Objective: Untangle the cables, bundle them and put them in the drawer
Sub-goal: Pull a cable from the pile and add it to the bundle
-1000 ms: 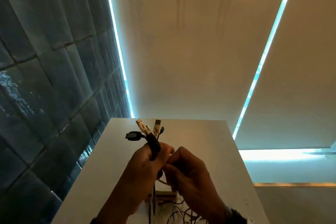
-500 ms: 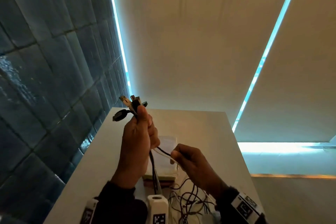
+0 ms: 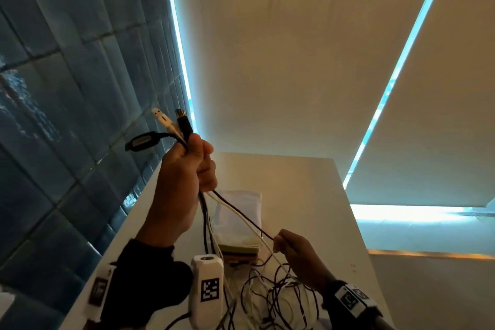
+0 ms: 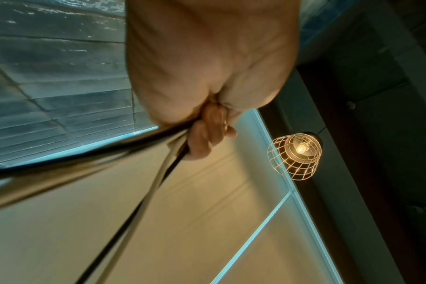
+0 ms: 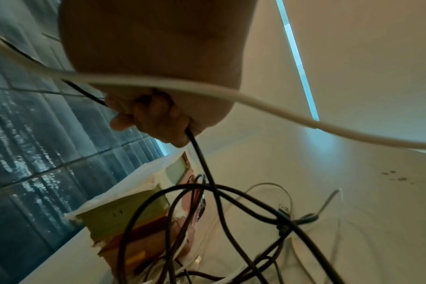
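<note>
Since half a second back, left hand (image 3: pixel 184 177) rose and right hand (image 3: pixel 300 252) pulled away toward 4 o'clock. I see left fist clamped round the cables (image 3: pixel 206 222), three connector ends poking out at 11: one white USB plug (image 3: pixel 160 118), two black. Right fingers (image 5: pixel 158 113) pinch one black cable (image 3: pixel 246 218). Remaining tangle (image 3: pixel 273 295) lies on the white table (image 3: pixel 302 195) at 6, touching one stack of packets (image 3: pixel 238 222). Tiled wall (image 3: pixel 67 88) close at 9; table free toward 1.
</note>
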A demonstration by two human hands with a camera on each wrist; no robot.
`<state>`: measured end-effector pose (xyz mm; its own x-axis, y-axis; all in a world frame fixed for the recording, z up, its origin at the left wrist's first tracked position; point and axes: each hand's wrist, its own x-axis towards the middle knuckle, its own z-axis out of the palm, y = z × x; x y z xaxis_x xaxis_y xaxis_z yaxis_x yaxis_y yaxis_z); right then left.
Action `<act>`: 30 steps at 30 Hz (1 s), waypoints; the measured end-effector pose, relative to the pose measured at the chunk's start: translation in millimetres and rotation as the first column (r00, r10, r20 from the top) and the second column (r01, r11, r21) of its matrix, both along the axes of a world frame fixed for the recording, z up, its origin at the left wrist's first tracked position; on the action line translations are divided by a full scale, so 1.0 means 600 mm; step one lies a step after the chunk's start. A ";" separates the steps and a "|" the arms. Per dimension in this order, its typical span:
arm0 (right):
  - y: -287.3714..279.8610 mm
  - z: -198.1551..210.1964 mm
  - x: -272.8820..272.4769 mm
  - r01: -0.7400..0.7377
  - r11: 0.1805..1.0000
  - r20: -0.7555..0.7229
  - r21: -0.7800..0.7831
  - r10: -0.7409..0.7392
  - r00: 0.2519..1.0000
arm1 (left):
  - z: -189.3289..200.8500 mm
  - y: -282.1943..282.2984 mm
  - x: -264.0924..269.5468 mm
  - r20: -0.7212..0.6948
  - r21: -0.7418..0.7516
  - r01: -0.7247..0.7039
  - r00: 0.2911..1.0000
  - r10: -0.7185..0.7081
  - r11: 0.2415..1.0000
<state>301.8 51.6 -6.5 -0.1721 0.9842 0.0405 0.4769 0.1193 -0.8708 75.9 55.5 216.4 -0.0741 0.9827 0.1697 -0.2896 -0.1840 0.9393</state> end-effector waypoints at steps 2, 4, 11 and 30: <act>0.007 -0.005 0.005 0.026 0.999 0.070 -0.025 -0.024 0.997 | -0.005 -0.007 0.004 0.031 -0.002 -0.008 0.999 0.008 1.000; 0.016 0.009 0.004 0.095 0.995 0.121 -0.045 -0.089 0.989 | -0.015 -0.016 0.014 0.067 -0.045 0.007 0.998 -0.004 0.999; 0.007 0.215 -0.019 0.095 0.994 -0.554 -0.048 -0.106 0.826 | -0.038 -0.036 0.035 0.027 -0.238 0.053 0.998 -0.048 0.970; -0.037 0.125 -0.020 -0.272 0.960 -0.383 -0.068 0.226 0.895 | -0.021 -0.065 0.056 0.265 -0.146 0.309 0.927 -0.264 0.940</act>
